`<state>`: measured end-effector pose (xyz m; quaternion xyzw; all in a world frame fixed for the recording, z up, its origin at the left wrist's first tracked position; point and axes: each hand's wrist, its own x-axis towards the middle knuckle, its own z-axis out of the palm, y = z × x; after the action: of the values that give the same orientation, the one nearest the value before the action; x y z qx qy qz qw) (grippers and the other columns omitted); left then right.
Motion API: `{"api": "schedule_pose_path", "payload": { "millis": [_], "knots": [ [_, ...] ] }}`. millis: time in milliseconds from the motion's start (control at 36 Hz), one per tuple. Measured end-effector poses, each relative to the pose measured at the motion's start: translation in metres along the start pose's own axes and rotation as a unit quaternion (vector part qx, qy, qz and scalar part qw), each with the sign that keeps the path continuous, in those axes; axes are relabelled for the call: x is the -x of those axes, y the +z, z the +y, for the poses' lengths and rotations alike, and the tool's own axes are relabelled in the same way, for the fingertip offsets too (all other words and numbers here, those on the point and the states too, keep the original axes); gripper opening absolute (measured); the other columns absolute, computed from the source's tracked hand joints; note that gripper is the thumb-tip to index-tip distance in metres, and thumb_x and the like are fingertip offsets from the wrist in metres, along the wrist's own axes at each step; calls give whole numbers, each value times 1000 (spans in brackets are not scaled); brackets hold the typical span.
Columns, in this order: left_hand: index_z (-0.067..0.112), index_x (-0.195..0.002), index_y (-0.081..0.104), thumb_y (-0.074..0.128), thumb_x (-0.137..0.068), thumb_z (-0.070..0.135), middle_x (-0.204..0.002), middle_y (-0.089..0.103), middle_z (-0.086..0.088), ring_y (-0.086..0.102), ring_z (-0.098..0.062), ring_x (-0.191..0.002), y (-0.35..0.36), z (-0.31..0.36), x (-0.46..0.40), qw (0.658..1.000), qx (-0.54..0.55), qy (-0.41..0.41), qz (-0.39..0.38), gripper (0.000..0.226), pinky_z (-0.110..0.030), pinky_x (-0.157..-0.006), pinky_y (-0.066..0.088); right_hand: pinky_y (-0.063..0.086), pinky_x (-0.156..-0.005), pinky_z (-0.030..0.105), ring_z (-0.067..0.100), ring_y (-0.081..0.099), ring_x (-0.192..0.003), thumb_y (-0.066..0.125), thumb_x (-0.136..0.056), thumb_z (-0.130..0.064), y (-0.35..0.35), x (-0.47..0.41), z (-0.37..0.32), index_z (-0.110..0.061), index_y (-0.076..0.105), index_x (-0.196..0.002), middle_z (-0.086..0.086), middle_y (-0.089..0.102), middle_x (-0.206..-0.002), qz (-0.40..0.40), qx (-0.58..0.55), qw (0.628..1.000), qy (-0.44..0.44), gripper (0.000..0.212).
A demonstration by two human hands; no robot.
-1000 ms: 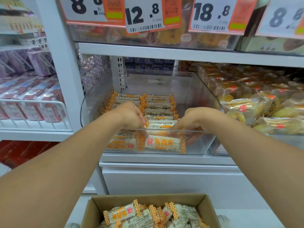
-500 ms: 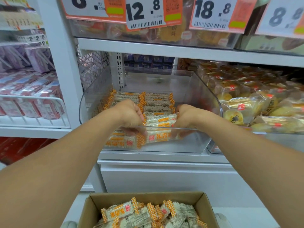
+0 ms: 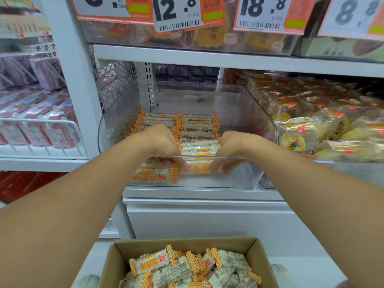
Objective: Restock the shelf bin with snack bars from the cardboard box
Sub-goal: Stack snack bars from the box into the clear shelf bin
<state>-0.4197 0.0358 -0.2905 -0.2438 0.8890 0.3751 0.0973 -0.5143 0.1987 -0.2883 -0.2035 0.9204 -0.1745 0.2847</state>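
Note:
A clear plastic shelf bin (image 3: 239, 175) sits on the white shelf, with rows of white and orange snack bars (image 3: 197, 121) lying in its left and middle part. Both my hands reach over its front wall. My left hand (image 3: 164, 143) and my right hand (image 3: 230, 148) each pinch one end of a snack bar (image 3: 197, 169) held low at the bin's front, seen through the wall. More bars are stacked at the front left (image 3: 153, 175). The cardboard box (image 3: 257, 252) below holds several loose bars (image 3: 187, 269).
A neighbouring bin of yellow pastries (image 3: 311, 129) stands to the right. Pink cartons sit in a white wire rack (image 3: 41, 140) to the left. Price tags (image 3: 176, 13) hang from the upper shelf. A white cabinet front (image 3: 207, 221) lies between the shelf and the box.
Both hands have drawn closer together and shifted a little left in the bin; the bar they hold now sits lower, behind the front wall.

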Motion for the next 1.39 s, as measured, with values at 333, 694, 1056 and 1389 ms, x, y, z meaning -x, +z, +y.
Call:
{"api": "schedule_pose_path", "payload": {
  "millis": [333, 694, 1056, 1389],
  "knots": [
    [-1, -87, 76, 97, -55, 9, -59, 68, -13, 57, -18, -42, 0, 1, 3, 999, 44, -5, 3, 40, -23, -42, 50, 62, -82, 48, 39, 69, -103, 89, -75, -27, -8, 2, 11, -9, 58, -121, 21, 53, -126, -38, -223, 973, 52, 59],
    [7, -78, 74, 93, -66, 9, -59, 68, -4, 60, -14, -48, -3, -1, 5, 998, 58, 20, 29, 23, -22, -46, 51, 55, -66, 36, 24, 64, -77, 72, -90, -46, -14, 16, 1, -10, 53, -80, 6, 59, -89, 152, 41, 987, -19, 42],
    [22, -57, 43, 57, -80, 27, -50, 38, 7, 40, -20, -49, 47, -35, 67, 794, -147, 457, 372, 27, -29, -49, 33, 41, -52, 39, 24, 43, -51, 43, -77, -35, 78, 80, 21, -15, 43, -53, 1, 44, -49, 201, 128, 897, -374, 31],
    [21, -155, 20, 90, -67, 48, -159, 10, -11, 40, -36, -138, 240, -215, 116, 931, -319, -89, -153, 116, -44, -105, 48, 53, -97, 44, 33, 53, -127, 80, -79, -26, 226, 65, 215, -48, -11, -153, 5, 20, -161, -192, 423, 879, -108, 119]
  ]
}}
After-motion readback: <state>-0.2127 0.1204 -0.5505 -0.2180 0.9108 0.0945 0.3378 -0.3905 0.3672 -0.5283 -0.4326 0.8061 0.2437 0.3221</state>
